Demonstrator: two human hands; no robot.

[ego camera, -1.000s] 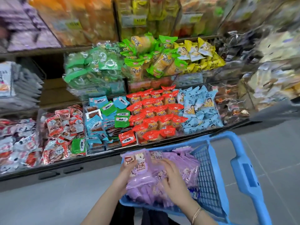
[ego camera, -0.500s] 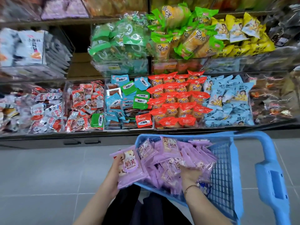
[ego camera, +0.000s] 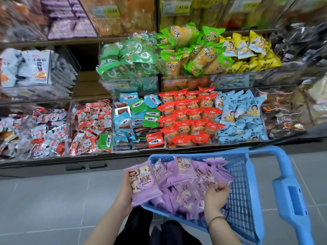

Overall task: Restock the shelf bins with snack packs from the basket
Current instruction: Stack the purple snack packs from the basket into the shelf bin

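A blue plastic basket (ego camera: 240, 197) sits low in front of me, filled with several purple snack packs (ego camera: 187, 175). My left hand (ego camera: 123, 193) grips a stack of purple packs (ego camera: 143, 186) at the basket's left rim, their printed faces up. My right hand (ego camera: 215, 193) is down in the pile with its fingers curled around packs there. The shelf bins (ego camera: 139, 121) stand beyond the basket, full of red, blue, green and yellow packs. A bin of purple packs (ego camera: 69, 18) shows on the top shelf at the left, blurred.
The basket's blue handle (ego camera: 292, 195) arcs up on the right. Grey floor tiles (ego camera: 44, 206) lie between me and the shelf base. An open gap in the middle shelf (ego camera: 86, 82) sits between a bin of white packs and the green packs.
My view has swung left and tilted up, showing the top shelf. My left hand has lifted a stack of purple packs to the basket's left rim; my right hand stays in the pile.
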